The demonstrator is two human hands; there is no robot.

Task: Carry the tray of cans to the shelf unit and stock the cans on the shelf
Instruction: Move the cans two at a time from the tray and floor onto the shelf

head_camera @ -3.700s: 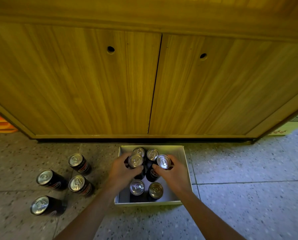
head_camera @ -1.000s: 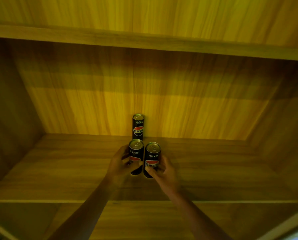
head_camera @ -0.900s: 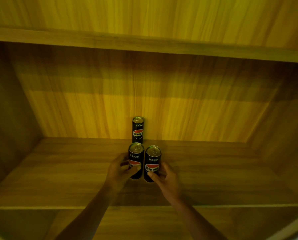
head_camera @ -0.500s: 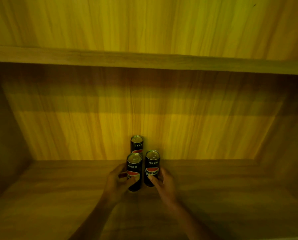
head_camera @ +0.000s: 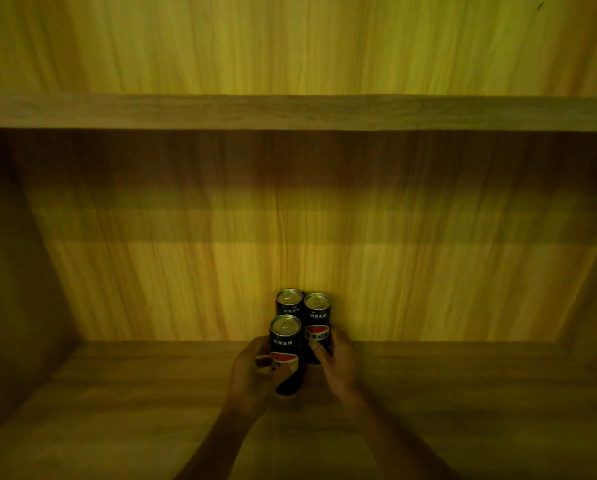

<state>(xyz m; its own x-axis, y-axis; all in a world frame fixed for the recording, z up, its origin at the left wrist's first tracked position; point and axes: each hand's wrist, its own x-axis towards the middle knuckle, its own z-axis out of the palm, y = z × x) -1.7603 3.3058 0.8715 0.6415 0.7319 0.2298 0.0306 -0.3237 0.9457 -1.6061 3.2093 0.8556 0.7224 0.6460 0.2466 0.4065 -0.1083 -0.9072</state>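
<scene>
Packing cans tight at the back of the shelf [head_camera: 117, 393]
Left hand [head_camera: 255, 372] is wrapped round the front can [head_camera: 285, 337], right hand [head_camera: 338, 365] curled round the right can [head_camera: 317, 317], snug beside the rear can [head_camera: 288, 303], probably leaving room for rows.

cans [head_camera: 285, 344] [head_camera: 317, 320] [head_camera: 289, 304]: 3 | hands [head_camera: 255, 370] [head_camera: 338, 362]: 2 | shelf boards [head_camera: 151, 393] [head_camera: 290, 112]: 2

White Chinese line ending "无糖" on our front can [head_camera: 284, 342] and right can [head_camera: 318, 315]; red-band characters too blurred for us.
</scene>
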